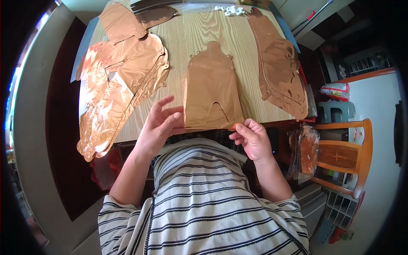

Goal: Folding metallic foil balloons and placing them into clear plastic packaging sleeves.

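Observation:
A flat copper-coloured foil balloon (pixel 212 87) lies in the middle of the table, its narrow tab pointing away from me and its straight edge near me. My right hand (pixel 254 138) pinches the near right corner of this balloon between thumb and forefinger. At the balloon's near left edge is my left hand (pixel 159 125), open with its fingers apart. On the left a crinkled, shiny foil balloon (pixel 123 80) hangs partly over the table edge. Another flat copper foil balloon (pixel 278 63) lies along the right side.
Further copper foil pieces (pixel 121 23) lie at the far left of the wooden table (pixel 178 55). Small white objects (pixel 230 10) are heaped at the far edge. To the right stands a wooden chair (pixel 363 148), with a clear bag of copper foil (pixel 307 148) beside its back.

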The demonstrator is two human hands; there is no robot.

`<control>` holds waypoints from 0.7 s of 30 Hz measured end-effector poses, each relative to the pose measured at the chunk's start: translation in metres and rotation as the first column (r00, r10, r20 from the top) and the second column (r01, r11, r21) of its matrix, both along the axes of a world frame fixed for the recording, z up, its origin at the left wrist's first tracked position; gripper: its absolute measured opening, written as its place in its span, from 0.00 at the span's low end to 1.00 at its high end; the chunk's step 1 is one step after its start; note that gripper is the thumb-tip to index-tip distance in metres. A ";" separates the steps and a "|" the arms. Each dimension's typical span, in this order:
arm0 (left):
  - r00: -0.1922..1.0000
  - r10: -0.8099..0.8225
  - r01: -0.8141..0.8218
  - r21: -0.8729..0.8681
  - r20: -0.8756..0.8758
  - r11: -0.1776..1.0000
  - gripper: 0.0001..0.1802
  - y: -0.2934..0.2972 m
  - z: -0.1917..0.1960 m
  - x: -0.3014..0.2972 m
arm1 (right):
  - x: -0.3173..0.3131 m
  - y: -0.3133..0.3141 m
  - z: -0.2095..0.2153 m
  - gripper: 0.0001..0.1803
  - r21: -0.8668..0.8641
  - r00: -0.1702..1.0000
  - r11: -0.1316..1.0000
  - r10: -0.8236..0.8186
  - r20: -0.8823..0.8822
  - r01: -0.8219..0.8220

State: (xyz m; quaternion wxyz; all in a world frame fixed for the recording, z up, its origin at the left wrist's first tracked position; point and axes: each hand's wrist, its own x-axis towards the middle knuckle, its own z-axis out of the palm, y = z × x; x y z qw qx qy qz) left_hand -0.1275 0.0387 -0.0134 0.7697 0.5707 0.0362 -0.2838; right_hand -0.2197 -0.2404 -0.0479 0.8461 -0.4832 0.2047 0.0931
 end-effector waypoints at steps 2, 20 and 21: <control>0.999 -0.049 0.049 0.033 0.013 0.998 0.26 0.006 -0.006 -0.009 | -0.001 0.000 -0.001 0.08 0.013 1.000 1.000 -0.001 0.012 0.001; 0.959 -0.178 0.124 0.238 0.222 0.963 0.14 -0.001 -0.004 -0.020 | -0.003 -0.004 0.000 0.06 -0.008 1.000 1.000 -0.006 0.011 0.006; 0.964 -0.166 0.126 0.193 0.206 0.973 0.14 -0.001 -0.006 -0.021 | -0.003 -0.004 0.001 0.06 -0.010 1.000 1.000 -0.008 0.007 0.008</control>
